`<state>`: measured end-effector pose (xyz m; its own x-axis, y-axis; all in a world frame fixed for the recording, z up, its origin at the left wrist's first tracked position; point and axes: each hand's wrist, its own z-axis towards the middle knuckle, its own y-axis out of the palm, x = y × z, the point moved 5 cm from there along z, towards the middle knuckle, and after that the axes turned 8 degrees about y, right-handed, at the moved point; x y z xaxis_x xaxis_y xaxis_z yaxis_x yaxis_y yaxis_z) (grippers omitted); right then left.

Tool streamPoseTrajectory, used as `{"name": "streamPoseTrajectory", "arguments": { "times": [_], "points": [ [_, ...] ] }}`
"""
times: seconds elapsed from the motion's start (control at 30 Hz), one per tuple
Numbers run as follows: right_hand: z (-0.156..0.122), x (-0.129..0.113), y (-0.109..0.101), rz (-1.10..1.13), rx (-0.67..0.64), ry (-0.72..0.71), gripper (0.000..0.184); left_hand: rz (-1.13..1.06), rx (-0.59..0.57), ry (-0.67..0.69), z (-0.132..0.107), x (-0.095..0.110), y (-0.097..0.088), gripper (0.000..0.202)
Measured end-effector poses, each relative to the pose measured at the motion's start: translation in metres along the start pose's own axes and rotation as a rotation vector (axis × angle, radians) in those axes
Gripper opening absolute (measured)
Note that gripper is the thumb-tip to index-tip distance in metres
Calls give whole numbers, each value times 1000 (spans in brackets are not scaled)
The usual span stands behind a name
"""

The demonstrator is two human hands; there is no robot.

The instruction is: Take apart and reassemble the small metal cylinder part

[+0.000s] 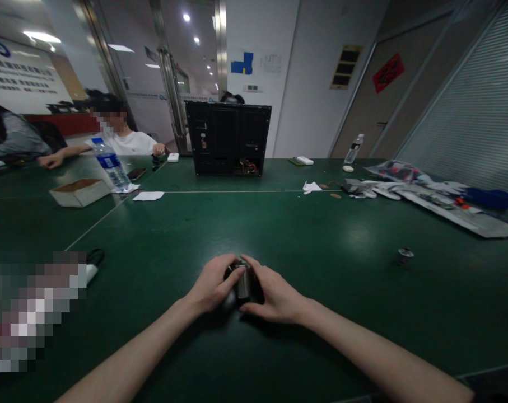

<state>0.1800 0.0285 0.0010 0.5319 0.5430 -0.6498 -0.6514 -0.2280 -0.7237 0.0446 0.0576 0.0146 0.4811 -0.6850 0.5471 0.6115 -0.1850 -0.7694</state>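
Observation:
Both of my hands meet over the green table [279, 224], close to me. Between them is a small dark and silvery cylindrical object [243, 282], resting on or just above the table. My left hand [214, 282] curls around its left side with the fingers bent over the top. My right hand [274, 294] wraps its right side, thumb and forefinger pinching the top. Most of the object is hidden by my fingers. A small round metal part [404, 256] lies alone on the table to the right, well apart from my hands.
A black open-backed electronics case [228, 139] stands at the far middle. Left are a water bottle [110, 163], a cardboard box [79, 192], paper and a seated person in white [127, 140]. Far right lie a bottle [354, 148], tools and panels [438, 196].

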Motion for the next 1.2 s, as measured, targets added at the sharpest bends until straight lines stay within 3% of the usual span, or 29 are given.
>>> {"name": "streamPoseTrajectory", "arguments": {
  "times": [0.07, 0.3, 0.53, 0.83, 1.2],
  "points": [
    [0, 0, 1, 22, -7, -1, 94, -15, -8, -11, 0, -1, 1, 30],
    [3, 1, 3, 224, -9, 137, 68, 2, -77, -11, -1, -2, 6, 33],
    [4, 12, 10, 565, -38, 268, 68, 25, -80, 34, -1, -1, 6, 46],
    [6, 16, 13, 943, -94, 396, 66, 28, -67, 115, -2, 5, 2, 47],
    [6, 19, 13, 1015, -86, 414, 68, 23, -80, 109, -3, 5, 1, 74]
  ]
}}
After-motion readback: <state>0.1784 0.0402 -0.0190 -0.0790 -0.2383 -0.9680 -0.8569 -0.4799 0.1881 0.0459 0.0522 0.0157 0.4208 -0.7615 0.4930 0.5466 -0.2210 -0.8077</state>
